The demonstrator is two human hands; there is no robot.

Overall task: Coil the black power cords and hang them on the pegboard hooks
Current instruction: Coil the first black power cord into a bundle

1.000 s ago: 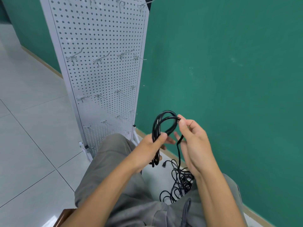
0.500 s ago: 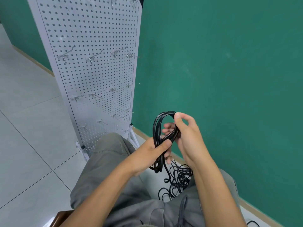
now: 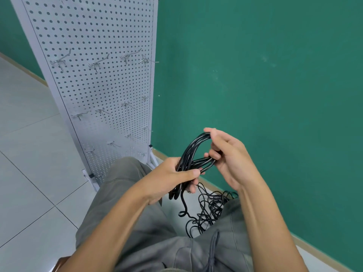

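I see the left hand (image 3: 172,176) gripping the black power cord coil (image 3: 193,157) at its middle while the right hand (image 3: 228,154) pinches the top loop, which now leans further right than a moment ago.

pegboard (image 3: 94,79): 1 | hands: 2 | coiled cord (image 3: 193,154): 1 | loose cord tangle (image 3: 211,210): 1

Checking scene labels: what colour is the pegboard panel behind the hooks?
White, or very light grey, with a regular grid of small holes; the pegboard shows only in the head view.
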